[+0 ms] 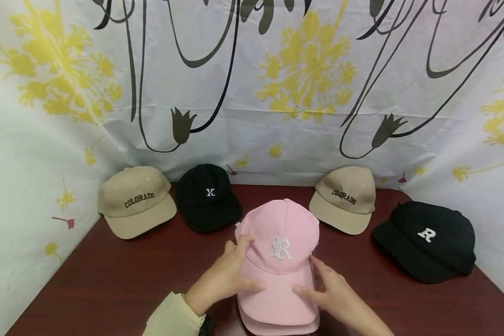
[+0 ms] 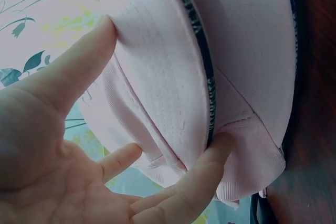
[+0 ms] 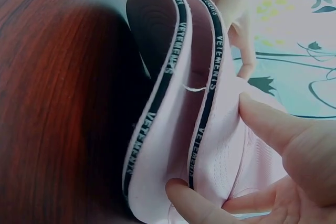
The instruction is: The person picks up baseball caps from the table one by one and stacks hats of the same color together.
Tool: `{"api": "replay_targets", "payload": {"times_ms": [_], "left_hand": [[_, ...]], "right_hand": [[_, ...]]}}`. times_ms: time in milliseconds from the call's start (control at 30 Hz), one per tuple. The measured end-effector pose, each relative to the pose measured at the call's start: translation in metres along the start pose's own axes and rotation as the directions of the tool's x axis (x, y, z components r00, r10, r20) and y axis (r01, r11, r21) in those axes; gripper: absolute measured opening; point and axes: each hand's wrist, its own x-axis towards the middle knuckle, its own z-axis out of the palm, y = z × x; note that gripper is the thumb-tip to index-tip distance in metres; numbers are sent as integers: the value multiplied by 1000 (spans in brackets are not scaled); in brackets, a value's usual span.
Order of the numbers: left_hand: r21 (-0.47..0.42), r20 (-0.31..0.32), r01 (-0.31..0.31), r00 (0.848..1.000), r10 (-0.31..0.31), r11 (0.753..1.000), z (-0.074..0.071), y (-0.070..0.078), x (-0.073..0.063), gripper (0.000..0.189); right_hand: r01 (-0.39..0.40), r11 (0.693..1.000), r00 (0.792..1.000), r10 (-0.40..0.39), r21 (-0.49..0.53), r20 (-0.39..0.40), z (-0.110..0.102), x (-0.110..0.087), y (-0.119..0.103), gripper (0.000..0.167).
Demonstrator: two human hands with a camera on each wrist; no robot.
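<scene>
Two pink baseball caps are stacked at the front middle of the table. The upper pink cap [image 1: 277, 233] faces me with a white embroidered letter on its crown; the lower pink cap [image 1: 279, 328] shows mostly as a brim beneath it. My left hand [image 1: 222, 282] holds the upper cap from the left, thumb on the brim and a finger against the crown. From the right, my right hand [image 1: 340, 291] grips it, thumb on top of the brim, fingers along the side. Black lettered tape lines the brim edges [image 3: 205, 129] in the right wrist view, with a gap between them.
Behind stand a beige Colorado cap [image 1: 136, 200] and a black cap [image 1: 207, 198] at left. Another beige Colorado cap [image 1: 344, 199] and a black cap with a white R [image 1: 426, 242] are at right. A patterned cloth [image 1: 235, 93] hangs behind the dark red table [image 1: 88, 289].
</scene>
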Motion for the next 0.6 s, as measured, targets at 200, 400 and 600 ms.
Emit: {"api": "replay_targets", "payload": {"times_ms": [200, 400, 600], "left_hand": [[20, -6, 1, 1000, -1, 1000, 3, -3, 1, 85], [43, -19, -12, 1000, 13, 999, 5, -5, 1, 85], [83, -22, -29, 999, 31, 996, 7, -6, 2, 84]], "right_hand": [[-6, 1000, 1000, 6, -9, 9, 3, 0, 2, 86], [-14, 996, 999, 10, -93, -43, 6, 0, 2, 87], [-1, 995, 999, -2, -97, -38, 7, 1, 3, 87]]}}
